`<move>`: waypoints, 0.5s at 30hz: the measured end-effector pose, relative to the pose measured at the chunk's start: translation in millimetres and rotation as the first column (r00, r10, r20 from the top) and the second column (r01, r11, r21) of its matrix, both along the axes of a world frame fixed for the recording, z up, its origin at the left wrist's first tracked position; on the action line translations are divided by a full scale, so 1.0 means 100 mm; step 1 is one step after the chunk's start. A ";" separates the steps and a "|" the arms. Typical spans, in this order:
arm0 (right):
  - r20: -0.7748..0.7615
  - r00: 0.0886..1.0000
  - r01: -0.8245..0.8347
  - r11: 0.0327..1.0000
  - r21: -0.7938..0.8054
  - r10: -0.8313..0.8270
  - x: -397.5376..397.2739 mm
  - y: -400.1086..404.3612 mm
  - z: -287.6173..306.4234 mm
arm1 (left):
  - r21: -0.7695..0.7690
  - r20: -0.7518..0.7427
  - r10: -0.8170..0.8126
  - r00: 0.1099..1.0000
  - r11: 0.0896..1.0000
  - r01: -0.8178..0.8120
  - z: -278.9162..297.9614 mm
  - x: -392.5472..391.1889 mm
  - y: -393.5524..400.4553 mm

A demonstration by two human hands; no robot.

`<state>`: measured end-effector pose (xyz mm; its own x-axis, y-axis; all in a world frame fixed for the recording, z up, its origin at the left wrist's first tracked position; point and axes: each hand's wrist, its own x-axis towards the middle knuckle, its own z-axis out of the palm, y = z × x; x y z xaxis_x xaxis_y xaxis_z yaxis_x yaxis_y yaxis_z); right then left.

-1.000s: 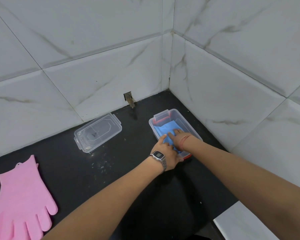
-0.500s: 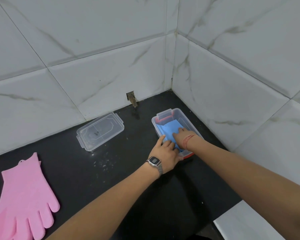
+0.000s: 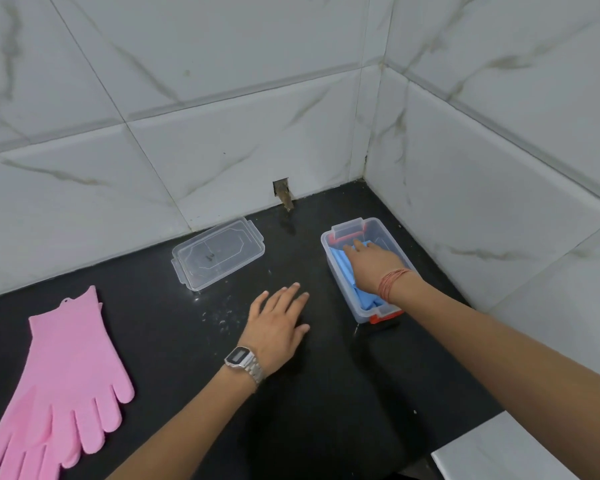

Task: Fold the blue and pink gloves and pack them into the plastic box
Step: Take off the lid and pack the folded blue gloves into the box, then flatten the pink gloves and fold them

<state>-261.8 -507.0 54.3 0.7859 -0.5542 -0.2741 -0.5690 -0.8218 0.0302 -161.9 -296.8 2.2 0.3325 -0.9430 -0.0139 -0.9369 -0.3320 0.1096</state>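
Observation:
The clear plastic box (image 3: 328,242) with red clasps stands near the right wall on the black counter. Folded blue gloves (image 3: 343,268) lie inside it. My right hand (image 3: 373,263) presses flat on the blue gloves inside the box, fingers straight. My left hand (image 3: 278,325), with a watch on the wrist, hovers or rests flat over the counter just left of the box, fingers spread and holding nothing. The pink gloves (image 3: 61,379) lie flat and stacked at the far left of the counter, fingers pointing toward me.
The box's clear lid (image 3: 219,258) lies upside down by the back wall, left of the box. Marble tile walls close the counter (image 3: 326,410) at the back and right. A small hole (image 3: 282,190) sits in the back wall. White specks dot the counter's middle.
My left hand has come out of the box and moved left over the counter. My right hand has slid further into the box over the blue gloves. The view shifted slightly.

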 end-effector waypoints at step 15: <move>0.130 0.955 -0.279 0.955 0.104 0.265 0.69 0.91 0.16 | 0.120 -0.073 0.625 0.778 0.779 -0.615 -0.26 1.03 1.40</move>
